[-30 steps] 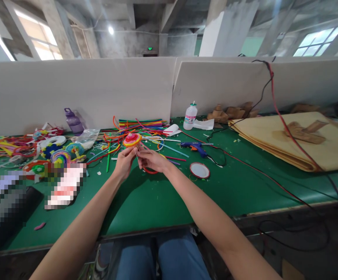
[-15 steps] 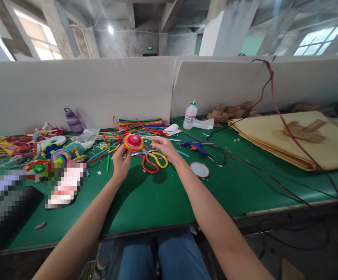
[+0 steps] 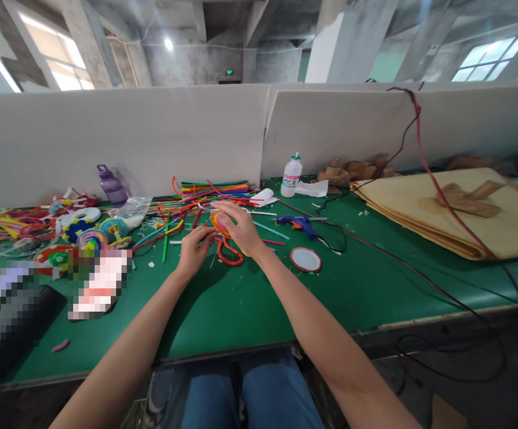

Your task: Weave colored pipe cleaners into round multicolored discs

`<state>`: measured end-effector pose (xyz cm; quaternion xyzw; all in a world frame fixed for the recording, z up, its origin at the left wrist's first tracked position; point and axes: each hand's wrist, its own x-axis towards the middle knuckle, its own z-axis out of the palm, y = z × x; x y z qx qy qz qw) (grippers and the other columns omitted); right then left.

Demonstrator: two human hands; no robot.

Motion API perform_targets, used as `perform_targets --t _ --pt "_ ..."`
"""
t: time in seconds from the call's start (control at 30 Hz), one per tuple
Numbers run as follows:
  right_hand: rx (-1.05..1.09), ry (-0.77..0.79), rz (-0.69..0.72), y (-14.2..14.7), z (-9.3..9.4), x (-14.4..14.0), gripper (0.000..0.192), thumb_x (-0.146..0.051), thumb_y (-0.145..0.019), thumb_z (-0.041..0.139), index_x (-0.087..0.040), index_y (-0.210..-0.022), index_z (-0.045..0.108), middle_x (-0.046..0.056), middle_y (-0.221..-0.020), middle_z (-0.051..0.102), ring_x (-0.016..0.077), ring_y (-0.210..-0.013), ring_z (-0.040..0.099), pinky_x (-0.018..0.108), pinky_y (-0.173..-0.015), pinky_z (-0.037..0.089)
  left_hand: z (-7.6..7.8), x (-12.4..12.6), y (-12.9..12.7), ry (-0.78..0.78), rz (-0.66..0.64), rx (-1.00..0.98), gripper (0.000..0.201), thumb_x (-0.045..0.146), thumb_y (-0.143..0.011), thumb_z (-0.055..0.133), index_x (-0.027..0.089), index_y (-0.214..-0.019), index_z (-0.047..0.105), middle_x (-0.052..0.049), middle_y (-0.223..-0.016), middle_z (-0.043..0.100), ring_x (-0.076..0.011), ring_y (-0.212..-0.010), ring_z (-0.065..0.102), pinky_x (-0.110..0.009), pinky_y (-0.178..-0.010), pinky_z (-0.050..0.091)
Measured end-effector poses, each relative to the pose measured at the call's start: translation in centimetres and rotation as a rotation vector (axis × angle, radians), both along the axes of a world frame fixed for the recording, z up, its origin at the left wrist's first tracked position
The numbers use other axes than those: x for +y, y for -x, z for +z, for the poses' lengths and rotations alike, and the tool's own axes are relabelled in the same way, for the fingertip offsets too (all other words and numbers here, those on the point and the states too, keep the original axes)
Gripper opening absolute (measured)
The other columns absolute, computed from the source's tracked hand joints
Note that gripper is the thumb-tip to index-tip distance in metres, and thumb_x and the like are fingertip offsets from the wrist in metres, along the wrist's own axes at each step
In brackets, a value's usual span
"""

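A round disc of coiled orange and pink pipe cleaner [image 3: 220, 224] is up over the work area, partly covered by fingers. My right hand [image 3: 243, 231] is curled over its far and right side, gripping it. My left hand [image 3: 194, 250] is closed, with thumb and forefinger pressed together at the disc's lower left edge; what they pinch is hidden. Below the hands lie scissors with a red handle loop [image 3: 230, 257]; the yellow loop is mostly covered by my right hand.
Pipe cleaners [image 3: 216, 189] lie behind the hands. On the right are a blue glue gun [image 3: 298, 224], a round white red-rimmed disc [image 3: 306, 260], a white bottle [image 3: 291, 176] and brown sheets [image 3: 402, 208]. Finished coiled pieces [image 3: 92, 241] and a purple bottle [image 3: 112, 186] stand left.
The disc has moved right and tilted, so its face no longer points at me. My right hand has come over onto it, and my left hand has shifted slightly right.
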<state>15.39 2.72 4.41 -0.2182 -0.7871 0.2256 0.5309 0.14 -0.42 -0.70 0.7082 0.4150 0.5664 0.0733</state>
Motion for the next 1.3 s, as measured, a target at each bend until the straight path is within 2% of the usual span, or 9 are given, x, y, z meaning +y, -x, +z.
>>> perform_targets --t 0.23,0.47,0.53,0.7,0.77,0.9,1.13,1.2,1.3 --pt "-0.014 0.016 -0.050 0.7 -1.1 -0.6 0.031 -0.035 -0.094 0.042 -0.024 -0.103 0.070 0.006 -0.111 0.068 0.0192 -0.113 0.058 0.037 -0.105 0.040 0.0 -0.4 -0.7 0.034 -0.030 -0.022 0.017 0.026 -0.083 0.059 0.020 -0.086 0.075 -0.006 -0.075 0.069 -0.0165 -0.069 0.060 -0.027 -0.067 0.047" --pt "0.005 -0.056 0.007 0.4 -1.1 -0.5 0.033 -0.032 -0.094 0.041 -0.021 -0.097 0.072 0.008 -0.108 0.069 0.0193 -0.109 0.060 0.036 -0.102 0.042 0.4 -0.8 -0.9 0.024 -0.026 -0.025 0.019 0.028 -0.083 0.059 0.019 -0.085 0.076 -0.006 -0.076 0.069 -0.0164 -0.067 0.060 -0.027 -0.063 0.047" --pt "0.040 0.002 0.039 0.4 -0.9 -0.5 0.034 -0.034 -0.094 0.041 -0.022 -0.097 0.072 0.008 -0.108 0.069 0.0192 -0.109 0.060 0.035 -0.102 0.042 0.4 -0.8 -0.9 0.019 -0.021 -0.037 0.018 0.028 -0.083 0.060 0.019 -0.086 0.076 -0.006 -0.074 0.069 -0.0161 -0.067 0.061 -0.026 -0.064 0.047" --pt "0.275 0.301 0.058 0.0 -0.1 0.0 0.041 -0.044 -0.094 0.038 -0.023 -0.101 0.072 0.005 -0.113 0.069 0.0193 -0.112 0.060 0.034 -0.100 0.043 0.2 -0.5 -0.9 -0.015 0.009 -0.056 0.017 0.029 -0.084 0.061 0.021 -0.087 0.076 -0.006 -0.075 0.070 -0.0165 -0.068 0.062 -0.027 -0.067 0.049" --pt "0.294 0.345 0.062 0.0 0.0 0.1 0.038 -0.045 -0.092 0.043 -0.022 -0.101 0.072 0.005 -0.112 0.069 0.0197 -0.112 0.060 0.034 -0.100 0.044 0.1 -0.4 -0.8 -0.035 0.012 -0.040 0.018 0.030 -0.085 0.060 0.021 -0.089 0.076 -0.006 -0.077 0.070 -0.0165 -0.069 0.063 -0.028 -0.068 0.050" --pt "0.160 0.274 0.046 0.4 0.0 -0.2 0.029 -0.038 -0.089 0.050 -0.022 -0.096 0.073 0.006 -0.106 0.071 0.0205 -0.105 0.062 0.034 -0.098 0.045 0.0 -0.4 -0.8 -0.074 -0.012 -0.009 0.020 0.031 -0.086 0.058 0.021 -0.092 0.075 -0.007 -0.082 0.070 -0.0163 -0.071 0.064 -0.028 -0.067 0.050" --pt "0.041 0.129 -0.010 0.5 0.3 -1.3 0.031 -0.037 -0.091 0.046 -0.026 -0.099 0.074 0.004 -0.105 0.071 0.0218 -0.105 0.062 0.038 -0.099 0.044 0.2 -0.8 -1.3 -0.088 -0.008 -0.035 0.021 0.032 -0.086 0.057 0.021 -0.091 0.075 -0.006 -0.083 0.069 -0.0154 -0.069 0.062 -0.028 -0.066 0.050" --pt "0.068 0.132 0.014 0.4 0.4 -1.3 0.033 -0.039 -0.092 0.045 -0.026 -0.097 0.074 0.004 -0.104 0.071 0.0211 -0.105 0.062 0.036 -0.098 0.044 0.3 -0.8 -1.4 -0.053 -0.028 -0.074 0.019 0.032 -0.085 0.059 0.021 -0.088 0.075 -0.006 -0.082 0.069 -0.0155 -0.070 0.062 -0.028 -0.067 0.049" --pt "0.176 0.234 0.037 -0.2 0.8 -0.8 0.040 -0.047 -0.093 0.041 -0.024 -0.100 0.073 0.005 -0.107 0.070 0.0210 -0.107 0.063 0.035 -0.098 0.044 0.5 -0.7 -1.6 0.066 -0.094 -0.177 0.018 0.034 -0.082 0.063 0.020 -0.084 0.074 -0.004 -0.072 0.066 -0.0138 -0.062 0.058 -0.026 -0.059 0.046"
